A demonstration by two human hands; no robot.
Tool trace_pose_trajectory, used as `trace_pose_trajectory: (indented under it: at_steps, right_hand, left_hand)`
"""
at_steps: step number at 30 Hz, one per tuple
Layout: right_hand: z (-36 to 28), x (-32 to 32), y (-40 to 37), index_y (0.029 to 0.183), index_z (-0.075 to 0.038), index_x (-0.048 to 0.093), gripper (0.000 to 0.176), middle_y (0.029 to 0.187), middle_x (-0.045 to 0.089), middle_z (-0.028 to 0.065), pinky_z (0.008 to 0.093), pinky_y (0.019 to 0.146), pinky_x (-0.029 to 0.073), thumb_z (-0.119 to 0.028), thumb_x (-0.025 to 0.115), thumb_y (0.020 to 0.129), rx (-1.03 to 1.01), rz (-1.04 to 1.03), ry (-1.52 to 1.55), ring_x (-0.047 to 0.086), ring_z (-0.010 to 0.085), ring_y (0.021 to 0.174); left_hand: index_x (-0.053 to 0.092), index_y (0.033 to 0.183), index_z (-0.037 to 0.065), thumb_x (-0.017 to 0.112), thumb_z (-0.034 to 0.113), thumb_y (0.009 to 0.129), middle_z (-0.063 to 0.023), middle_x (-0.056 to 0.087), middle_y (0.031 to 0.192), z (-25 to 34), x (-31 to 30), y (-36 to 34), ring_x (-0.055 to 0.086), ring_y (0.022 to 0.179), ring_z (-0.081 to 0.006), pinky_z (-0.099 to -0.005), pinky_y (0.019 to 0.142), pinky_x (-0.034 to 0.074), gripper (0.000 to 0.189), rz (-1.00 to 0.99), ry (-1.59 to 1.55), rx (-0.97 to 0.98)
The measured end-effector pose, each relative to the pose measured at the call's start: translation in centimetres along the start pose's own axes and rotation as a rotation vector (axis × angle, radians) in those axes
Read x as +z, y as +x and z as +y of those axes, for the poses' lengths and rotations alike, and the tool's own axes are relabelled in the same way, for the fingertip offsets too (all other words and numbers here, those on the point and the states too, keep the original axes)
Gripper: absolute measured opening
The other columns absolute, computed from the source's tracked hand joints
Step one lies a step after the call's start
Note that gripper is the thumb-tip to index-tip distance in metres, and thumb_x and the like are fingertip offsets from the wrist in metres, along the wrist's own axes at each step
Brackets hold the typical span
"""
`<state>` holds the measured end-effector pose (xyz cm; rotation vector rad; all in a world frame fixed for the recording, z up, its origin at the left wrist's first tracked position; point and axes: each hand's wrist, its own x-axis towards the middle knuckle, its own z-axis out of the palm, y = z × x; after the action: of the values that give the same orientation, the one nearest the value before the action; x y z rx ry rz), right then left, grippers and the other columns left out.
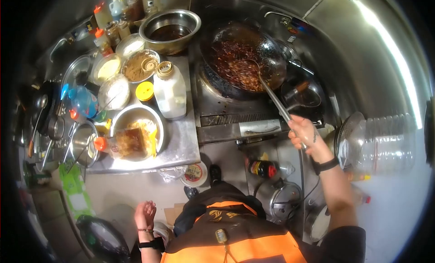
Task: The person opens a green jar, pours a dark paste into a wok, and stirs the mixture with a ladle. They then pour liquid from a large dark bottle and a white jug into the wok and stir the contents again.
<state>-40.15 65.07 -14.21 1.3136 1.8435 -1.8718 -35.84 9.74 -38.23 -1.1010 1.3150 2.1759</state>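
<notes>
My right hand (304, 135) is wrapped round the long metal handle of a ladle (277, 102). The ladle's bowl end rests in a dark, oily mass of reddish-brown pieces (235, 59), which looks like dried chillies and spices. That food lies in a large black wok (273, 59) on the stove. Low at my left side hangs my left hand (145, 214), its fingers loosely curled with nothing in them. It is away from the counter and touches no tool.
Left of the stove, a steel counter (183, 149) carries a steel basin (195, 25), powder bowls, a white jug (170, 93) and a bowl (118, 120) with a sauce bottle lying across it. A large clear plastic bottle (385, 143) is at right. Below stands a metal pot (278, 197).
</notes>
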Motion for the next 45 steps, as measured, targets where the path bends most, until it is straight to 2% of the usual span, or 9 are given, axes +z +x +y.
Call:
trace_pose_trajectory:
  at_steps: [4,7,9,12,22,26,31,37,45]
  right_hand:
    - [-0.7,-2.7,-4.0,0.133,-0.003,0.043,0.044,0.065,0.055,0.0057,0.0274,0.041,0.041,-0.01,0.053,0.091,-0.259,0.105,-0.525,0.051,0.0138,0.045]
    - [0.9,-6.3,-4.5,0.13,-0.001,0.047,0.043,0.083,0.067,0.0157,0.0341,0.065,0.052,-0.008,0.054,0.088,-0.976,0.226,-1.144,0.067,0.0295,0.071]
    - [0.9,-6.7,-5.0,0.125,0.001,0.05,0.042,0.099,0.064,0.0245,0.0371,0.085,0.048,-0.009,0.055,0.085,-0.901,0.241,-1.352,0.062,0.0389,0.096]
    - [1.9,-4.0,-0.7,0.131,0.006,0.039,0.053,0.084,0.06,0.0314,0.0474,0.073,0.049,-0.01,0.055,0.083,-0.498,0.237,-1.391,0.062,0.0441,0.082]
    - [-0.5,0.1,18.7,0.131,0.007,0.037,0.051,0.085,0.058,0.0361,0.0467,0.069,0.051,-0.001,0.046,0.081,-0.693,0.347,-1.325,0.061,0.0462,0.079]
    - [-6.5,-3.6,14.8,0.129,-0.005,0.048,0.042,0.06,0.051,0.0034,0.0276,0.032,0.033,-0.018,0.055,0.09,-0.398,0.143,-0.473,0.045,0.0107,0.039]
    - [-6.1,-6.1,17.4,0.133,-0.007,0.046,0.042,0.059,0.05,0.0037,0.0285,0.032,0.033,-0.016,0.051,0.091,-0.559,0.391,-0.627,0.044,0.0131,0.038]
    - [-2.7,-1.1,17.7,0.134,-0.015,0.031,0.042,0.061,0.041,0.0039,0.0259,0.034,0.03,-0.018,0.048,0.096,-0.01,-0.117,0.092,0.033,0.0094,0.038]
    - [-1.8,-0.5,4.0,0.134,-0.006,0.038,0.045,0.062,0.043,-0.0006,0.0223,0.035,0.032,-0.016,0.052,0.093,-0.153,-0.115,-0.248,0.038,0.0068,0.043]
  left_hand:
    - [0.055,0.094,0.009,0.059,0.025,0.089,-0.0088,0.064,0.093,1.5,0.8,2.2,0.063,0.086,-0.022,-0.0348,0.077,0.05,0.017,-0.075,0.066,0.007]
    - [0.055,0.094,0.009,0.059,0.023,0.088,-0.0087,0.064,0.093,2.3,1.4,2.7,0.063,0.086,-0.022,-0.0344,0.077,0.05,0.016,-0.094,0.03,0.041]
    - [0.055,0.093,0.009,0.059,0.023,0.089,-0.0083,0.064,0.092,2.1,1.4,2.5,0.063,0.086,-0.0221,-0.0346,0.077,0.05,0.015,-0.079,0.014,0.057]
    - [0.056,0.095,0.008,0.06,0.022,0.086,-0.0089,0.063,0.093,0.5,0.1,2.4,0.062,0.084,-0.0218,-0.0335,0.076,0.05,0.017,-0.081,-0.011,0.03]
    - [0.055,0.095,0.01,0.057,0.023,0.088,-0.0083,0.065,0.089,-2.1,-1.9,-3.0,0.063,0.081,-0.0227,-0.0336,0.074,0.05,0.015,0.094,-0.029,0.023]
    - [0.055,0.094,0.01,0.056,0.023,0.089,-0.0084,0.065,0.088,-1.5,-1.3,-4.6,0.063,0.082,-0.0223,-0.0329,0.074,0.05,0.014,0.127,-0.051,0.059]
    - [0.056,0.094,0.01,0.056,0.024,0.09,-0.0082,0.065,0.09,-1.8,-2.1,-4.4,0.064,0.084,-0.0224,-0.0339,0.073,0.052,0.014,0.178,-0.071,0.075]
    - [0.056,0.094,0.009,0.055,0.024,0.091,-0.0091,0.064,0.092,-0.2,-1.5,-5.9,0.063,0.085,-0.0231,-0.0348,0.074,0.053,0.015,0.073,-0.15,0.121]
    - [0.055,0.095,0.009,0.056,0.029,0.09,-0.0097,0.063,0.097,0.5,-4.0,-1.2,0.062,0.089,-0.0235,-0.0353,0.079,0.051,0.021,0.034,-0.114,0.076]
